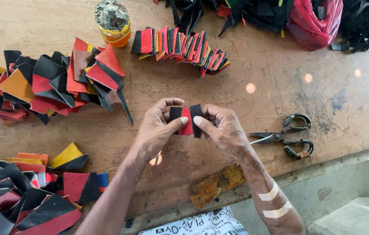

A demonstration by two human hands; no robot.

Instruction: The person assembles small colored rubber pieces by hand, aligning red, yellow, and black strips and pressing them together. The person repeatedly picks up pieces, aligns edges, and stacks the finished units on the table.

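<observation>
your left hand (156, 126) and right hand (221, 126) meet above the middle of the desk (280, 65), and both sets of fingers are closed on one small folded piece (186, 119) of black and red leather. the piece sits upright between the hands, the left thumb pressed on its lower left face, the right thumb on its lower right, the other fingers curled behind it. it is held clear of the desk.

scissors (286, 135) lie just right of your right hand, blades pointing toward it, near the desk's front edge. a rusty flat strip (212, 185) lies at that edge under your right forearm, which carries two pale plasters (273, 202). a row of finished pieces (180, 48) lies beyond your hands. a heap of cut pieces (54, 82) spreads at the far left, with another heap (23, 191) at the near left corner. a glue jar (114, 21) stands at the far edge, between the heap and the row. a red bag (312, 19) and black scraps (362, 19) sit at the far right.

bare wood lies open right of the row and directly beneath your hands.
</observation>
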